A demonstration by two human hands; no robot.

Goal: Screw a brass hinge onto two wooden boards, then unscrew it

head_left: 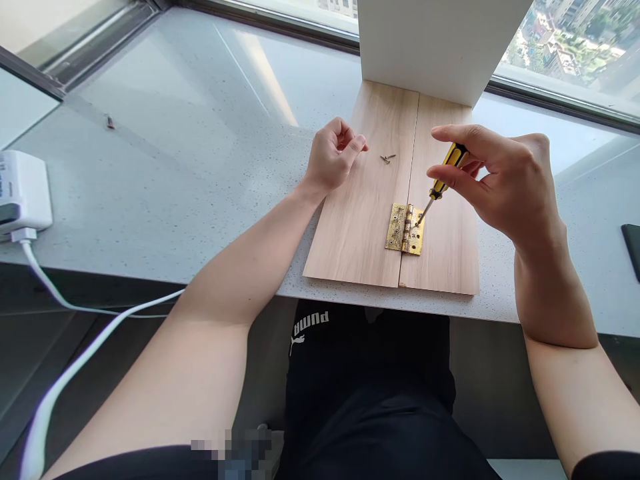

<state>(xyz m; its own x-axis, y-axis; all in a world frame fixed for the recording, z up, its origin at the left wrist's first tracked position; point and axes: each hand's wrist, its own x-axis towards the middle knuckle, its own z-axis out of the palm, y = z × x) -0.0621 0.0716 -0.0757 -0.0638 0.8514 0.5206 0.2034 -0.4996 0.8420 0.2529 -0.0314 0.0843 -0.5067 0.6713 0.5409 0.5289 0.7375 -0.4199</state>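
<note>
My right hand [505, 177] holds a yellow and black screwdriver [440, 190], its handle among the curled fingers while thumb and index finger stand apart. The slanting shaft ends at the right leaf of a brass hinge [409, 240]. This hinge lies flat across the seam between a left wooden board [350, 233] and a right wooden board [447, 253]. Over the left board's edge, my left hand [334, 155] is closed, fingers curled and thumb across; whatever it may hold is hidden. Several small screws [387, 159] lie loose on the left board, just right of that hand.
Both boards rest on a speckled pale countertop [200, 167] by the windows. A white panel [435, 47] stands upright at their far end. At left sits a white plug adapter [25, 190] with a white cable [75, 373]. A dark flat object [633, 247] lies at the right edge.
</note>
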